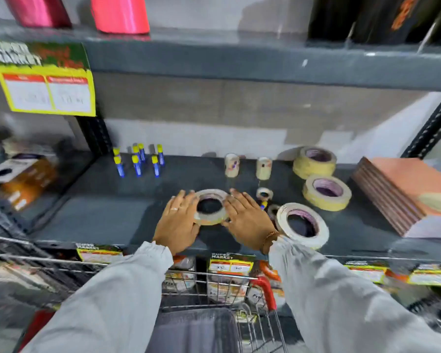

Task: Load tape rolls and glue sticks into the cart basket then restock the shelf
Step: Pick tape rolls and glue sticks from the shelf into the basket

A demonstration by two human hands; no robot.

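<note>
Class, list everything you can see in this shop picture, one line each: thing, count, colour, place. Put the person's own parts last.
Glue sticks: about seven, blue with yellow caps, upright at shelf back left.
Large tape rolls: four, cream, right and centre of shelf; one between the hands.
Small tape rolls: at least three, cream, mid-shelf.
Pads: one stack, reddish-brown, shelf right.
Shelf: dark grey.
Price labels: several, yellow, shelf edges.
Pink rolls: two, upper shelf.
Cart basket: one, wire, red corner, below.
Left hand: left of the roll.
Right hand: right of it.
Sleeves: two, light grey.
</note>
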